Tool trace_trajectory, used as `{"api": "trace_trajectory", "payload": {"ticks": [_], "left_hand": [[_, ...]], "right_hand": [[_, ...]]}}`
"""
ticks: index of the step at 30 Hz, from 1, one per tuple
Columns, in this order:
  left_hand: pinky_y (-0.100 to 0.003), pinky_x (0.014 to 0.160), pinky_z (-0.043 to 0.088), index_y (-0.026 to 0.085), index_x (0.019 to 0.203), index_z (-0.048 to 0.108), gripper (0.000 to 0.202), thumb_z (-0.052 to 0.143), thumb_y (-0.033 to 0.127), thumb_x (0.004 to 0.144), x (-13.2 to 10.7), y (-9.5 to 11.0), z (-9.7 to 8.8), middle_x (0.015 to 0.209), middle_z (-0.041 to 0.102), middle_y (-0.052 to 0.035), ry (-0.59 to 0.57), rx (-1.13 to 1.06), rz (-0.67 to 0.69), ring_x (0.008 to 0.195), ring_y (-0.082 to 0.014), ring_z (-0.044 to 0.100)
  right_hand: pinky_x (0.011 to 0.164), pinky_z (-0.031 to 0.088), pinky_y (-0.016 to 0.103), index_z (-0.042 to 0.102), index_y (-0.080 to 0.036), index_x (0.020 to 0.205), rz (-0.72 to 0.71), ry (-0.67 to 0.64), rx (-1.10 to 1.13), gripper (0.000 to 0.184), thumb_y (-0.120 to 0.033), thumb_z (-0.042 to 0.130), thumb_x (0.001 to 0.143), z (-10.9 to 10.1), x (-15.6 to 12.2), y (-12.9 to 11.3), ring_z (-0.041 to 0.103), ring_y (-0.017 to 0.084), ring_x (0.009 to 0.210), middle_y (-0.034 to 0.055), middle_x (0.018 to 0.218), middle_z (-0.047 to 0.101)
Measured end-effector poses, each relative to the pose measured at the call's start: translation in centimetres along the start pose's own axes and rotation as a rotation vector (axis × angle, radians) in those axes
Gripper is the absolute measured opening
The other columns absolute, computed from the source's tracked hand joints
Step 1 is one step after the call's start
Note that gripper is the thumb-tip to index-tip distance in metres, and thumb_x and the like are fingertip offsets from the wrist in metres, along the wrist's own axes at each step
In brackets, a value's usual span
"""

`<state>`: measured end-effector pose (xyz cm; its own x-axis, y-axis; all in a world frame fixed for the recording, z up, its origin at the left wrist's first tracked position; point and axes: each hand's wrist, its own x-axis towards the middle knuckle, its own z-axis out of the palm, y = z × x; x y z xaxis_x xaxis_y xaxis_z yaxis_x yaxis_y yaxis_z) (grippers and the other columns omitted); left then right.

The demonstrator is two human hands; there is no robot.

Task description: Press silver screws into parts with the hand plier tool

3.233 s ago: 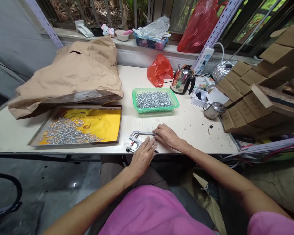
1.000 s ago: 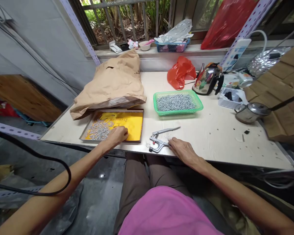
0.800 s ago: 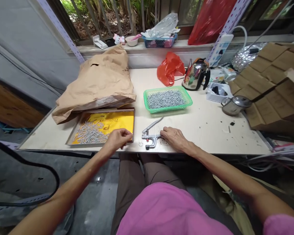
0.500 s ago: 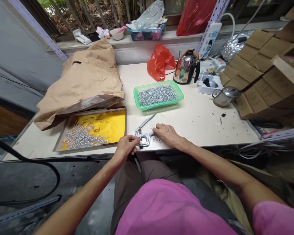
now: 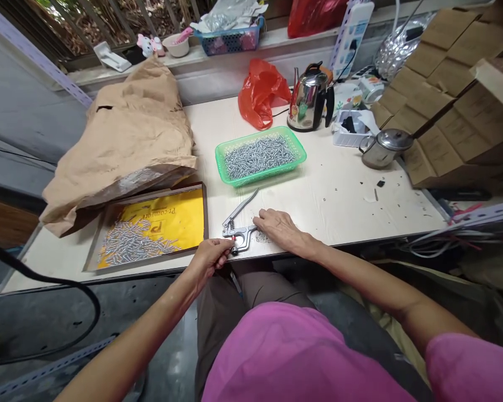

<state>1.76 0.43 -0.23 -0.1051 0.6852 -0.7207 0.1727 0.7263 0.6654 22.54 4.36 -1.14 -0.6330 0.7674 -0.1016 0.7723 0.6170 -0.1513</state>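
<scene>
A metal hand press tool (image 5: 237, 225) lies at the table's front edge with its upper handle raised. My left hand (image 5: 210, 256) is pinched at the tool's jaw, its fingertips closed on something too small to make out. My right hand (image 5: 279, 228) rests on the tool's lower handle and the table, fingers curled over it. A shallow brown tray (image 5: 145, 267) with a yellow liner holds a pile of small silver metal pieces to the left. A green basket (image 5: 302, 156) full of similar silver pieces sits behind the tool.
A big crumpled brown paper bag (image 5: 121, 128) lies at the back left. A red plastic bag (image 5: 260, 92), a steel kettle (image 5: 308, 99) and a small metal pot (image 5: 381, 149) stand at the back. Stacked cardboard boxes (image 5: 444, 100) fill the right side.
My left hand left the yellow tray with its fingers pinched and came to the press tool's jaw. My right hand stayed on the tool's handle. The view tilted down.
</scene>
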Motion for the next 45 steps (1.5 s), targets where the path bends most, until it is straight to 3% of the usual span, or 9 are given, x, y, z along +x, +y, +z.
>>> {"api": "trace_trajectory", "payload": {"ticks": [12, 17, 20, 25, 30, 33, 37, 41, 45], "left_hand": [[-0.019, 0.03, 0.017, 0.014, 0.061, 0.056, 0.025, 0.074, 0.032, 0.062, 0.8, 0.0, -0.6, 0.041, 0.049, 0.0075, -0.082, 0.076, -0.102, 0.026, -0.0023, 0.031], [-0.018, 0.031, 0.016, 0.015, 0.063, 0.056, 0.028, 0.076, 0.034, 0.06, 0.5, 0.0, -0.5, 0.04, 0.047, 0.0085, -0.112, 0.084, -0.09, 0.026, -0.0025, 0.031], [-0.018, 0.03, 0.016, 0.015, 0.061, 0.055, 0.029, 0.077, 0.035, 0.06, 0.3, 0.0, -0.4, 0.039, 0.047, 0.0086, -0.123, 0.077, -0.09, 0.026, -0.0027, 0.031], [-0.019, 0.032, 0.014, 0.017, 0.051, 0.047, 0.035, 0.075, 0.034, 0.062, -0.3, 0.2, -0.1, 0.038, 0.045, 0.0075, -0.101, 0.073, -0.093, 0.025, -0.0024, 0.031], [-0.02, 0.034, 0.017, 0.018, 0.051, 0.045, 0.036, 0.068, 0.036, 0.071, -0.8, 0.1, 0.0, 0.037, 0.041, 0.0079, -0.064, 0.144, -0.107, 0.027, -0.0038, 0.028], [-0.022, 0.039, 0.027, 0.018, 0.06, 0.054, 0.033, 0.059, 0.043, 0.081, -1.8, -0.3, 0.1, 0.045, 0.049, 0.0039, 0.047, 0.422, 0.06, 0.034, -0.0079, 0.039], [-0.03, 0.067, 0.047, 0.018, 0.099, 0.066, 0.029, 0.055, 0.041, 0.086, -2.5, -0.2, 1.1, 0.087, 0.068, -0.0068, 0.311, 0.95, 0.59, 0.078, -0.0204, 0.063], [-0.039, 0.096, 0.043, 0.013, 0.128, 0.051, 0.049, 0.062, 0.032, 0.084, -0.3, 1.0, 2.5, 0.13, 0.055, -0.0157, 0.261, 1.211, 0.966, 0.118, -0.0288, 0.049], [-0.041, 0.098, 0.042, 0.007, 0.135, 0.042, 0.064, 0.064, 0.037, 0.083, 2.2, 2.3, 2.9, 0.128, 0.055, -0.0181, 0.154, 1.317, 0.993, 0.115, -0.0297, 0.048]], "right_hand": [[0.076, 0.042, 0.033, 0.058, -0.017, 0.11, -0.021, -0.084, 0.118, 0.023, -0.03, 0.047, 0.095, -1.7, 0.2, 0.6, 0.052, 0.023, 0.098, 0.0128, 0.113, 0.055], [0.098, 0.037, 0.047, 0.043, -0.013, 0.134, -0.122, -0.001, 0.066, 0.088, -0.053, 0.078, 0.065, -2.2, 3.1, 2.8, 0.033, 0.037, 0.129, 0.0207, 0.145, 0.034], [0.105, 0.029, 0.052, 0.036, -0.011, 0.14, -0.191, -0.084, 0.03, 0.106, -0.059, 0.079, 0.057, -1.8, 5.1, 3.9, 0.021, 0.041, 0.137, 0.0216, 0.148, 0.03], [0.103, 0.029, 0.053, 0.038, -0.008, 0.138, -0.245, -0.118, 0.005, 0.103, -0.064, 0.074, 0.059, -1.8, 6.2, 4.2, 0.036, 0.038, 0.126, 0.0205, 0.135, 0.045], [0.092, 0.036, 0.044, 0.057, -0.007, 0.116, -0.233, -0.148, -0.042, 0.073, -0.058, 0.075, 0.066, -2.9, 5.2, 3.2, 0.045, 0.033, 0.112, 0.018, 0.119, 0.054], [0.086, 0.037, 0.038, 0.062, -0.009, 0.105, -0.214, -0.158, -0.05, 0.056, -0.052, 0.074, 0.072, -3.2, 4.4, 2.7, 0.048, 0.03, 0.107, 0.0156, 0.11, 0.058], [0.083, 0.039, 0.036, 0.063, -0.009, 0.103, -0.18, -0.128, -0.058, 0.049, -0.048, 0.073, 0.075, -2.9, 3.8, 2.2, 0.05, 0.028, 0.105, 0.0149, 0.108, 0.058], [0.082, 0.042, 0.037, 0.061, -0.008, 0.109, -0.153, -0.124, -0.066, 0.055, -0.048, 0.073, 0.074, -2.3, 3.4, 2.1, 0.05, 0.029, 0.105, 0.0156, 0.112, 0.057], [0.081, 0.045, 0.036, 0.057, -0.009, 0.119, -0.123, -0.127, -0.036, 0.067, -0.047, 0.078, 0.068, -2.4, 2.9, 2.3, 0.047, 0.031, 0.109, 0.0157, 0.119, 0.054]]}}
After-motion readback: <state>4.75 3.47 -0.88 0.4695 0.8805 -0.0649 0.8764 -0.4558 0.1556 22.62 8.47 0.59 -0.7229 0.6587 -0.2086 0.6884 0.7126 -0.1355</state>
